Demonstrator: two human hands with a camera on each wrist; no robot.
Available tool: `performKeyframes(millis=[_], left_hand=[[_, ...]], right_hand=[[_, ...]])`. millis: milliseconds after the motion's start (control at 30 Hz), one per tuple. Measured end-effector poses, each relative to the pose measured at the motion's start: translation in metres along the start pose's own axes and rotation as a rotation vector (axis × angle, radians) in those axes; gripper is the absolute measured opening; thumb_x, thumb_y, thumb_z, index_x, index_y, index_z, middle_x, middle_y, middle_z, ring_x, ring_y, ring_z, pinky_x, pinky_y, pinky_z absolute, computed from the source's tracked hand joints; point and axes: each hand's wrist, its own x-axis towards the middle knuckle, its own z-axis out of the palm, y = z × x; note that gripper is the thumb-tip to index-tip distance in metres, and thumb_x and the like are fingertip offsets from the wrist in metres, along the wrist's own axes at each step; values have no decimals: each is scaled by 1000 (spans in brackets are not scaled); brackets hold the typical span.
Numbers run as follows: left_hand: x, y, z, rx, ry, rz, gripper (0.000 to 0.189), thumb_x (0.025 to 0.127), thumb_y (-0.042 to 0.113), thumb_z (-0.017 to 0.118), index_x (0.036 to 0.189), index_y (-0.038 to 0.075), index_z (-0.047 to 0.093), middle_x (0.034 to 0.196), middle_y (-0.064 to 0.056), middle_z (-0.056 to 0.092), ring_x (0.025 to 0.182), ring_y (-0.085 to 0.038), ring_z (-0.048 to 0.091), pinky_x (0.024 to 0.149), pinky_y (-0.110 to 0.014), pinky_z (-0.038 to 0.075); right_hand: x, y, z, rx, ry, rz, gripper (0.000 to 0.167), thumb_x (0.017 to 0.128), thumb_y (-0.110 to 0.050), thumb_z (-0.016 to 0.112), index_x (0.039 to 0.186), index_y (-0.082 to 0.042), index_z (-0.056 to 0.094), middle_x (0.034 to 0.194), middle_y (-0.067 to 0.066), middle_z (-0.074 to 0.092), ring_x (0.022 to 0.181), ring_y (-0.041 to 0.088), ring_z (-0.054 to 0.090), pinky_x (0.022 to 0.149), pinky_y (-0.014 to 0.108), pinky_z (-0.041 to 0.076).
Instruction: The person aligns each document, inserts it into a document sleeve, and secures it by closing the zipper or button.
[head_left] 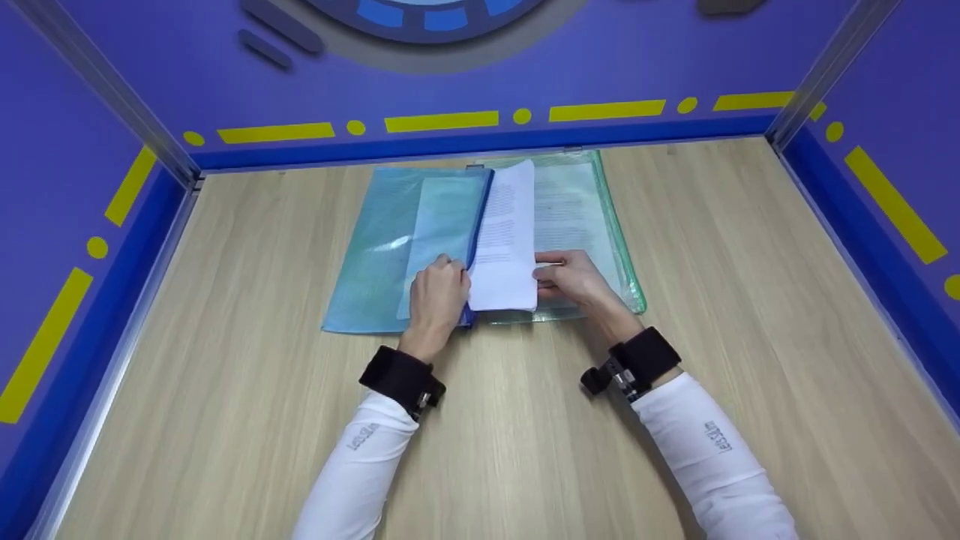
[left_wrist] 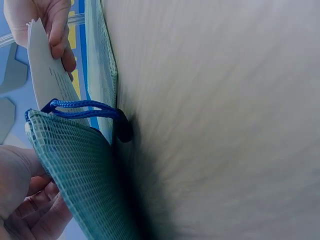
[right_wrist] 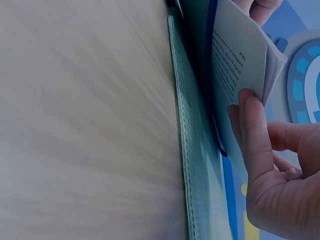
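Note:
A blue mesh zip pouch (head_left: pixel 375 255) lies at the left, its dark blue zipped edge facing right. My left hand (head_left: pixel 437 291) grips that edge near the bottom corner; in the left wrist view its fingers (left_wrist: pixel 47 215) curl behind the mesh. A stack of printed paper sheets (head_left: pixel 510 247) sticks out of the pouch's open side, bent upward. With thumb and fingers, my right hand (head_left: pixel 574 281) pinches the right edge of the sheets, as the right wrist view shows from the side. Under the sheets lies a green mesh zip pouch (head_left: pixel 626 262) with printed paper inside.
Both pouches rest on a light wooden table (head_left: pixel 750 300), near its back edge. Purple-blue panels (head_left: pixel 525 82) with yellow marks wall it in at the back and both sides. A blue cord loop (left_wrist: pixel 85 106) hangs from the blue pouch's corner.

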Motion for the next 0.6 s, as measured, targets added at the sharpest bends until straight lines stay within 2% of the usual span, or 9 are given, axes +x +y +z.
performKeyframes(millis=[333, 600], left_hand=[[0, 5, 0, -38, -15, -5, 18, 93, 8, 62, 86, -2, 74, 85, -14, 70, 69, -33, 70, 60, -40, 59], [0, 8, 0, -44, -16, 0, 17, 94, 10, 63, 91, -2, 75, 88, -14, 71, 70, -32, 70, 61, -40, 59]], right_hand=[[3, -1, 15, 77, -4, -12, 43, 92, -2, 57, 135, 5, 57, 86, 3, 71, 71, 7, 70, 66, 21, 59], [6, -3, 27, 116, -2, -29, 41, 91, 0, 59, 131, 9, 58, 80, 2, 70, 67, 6, 69, 63, 19, 59]])
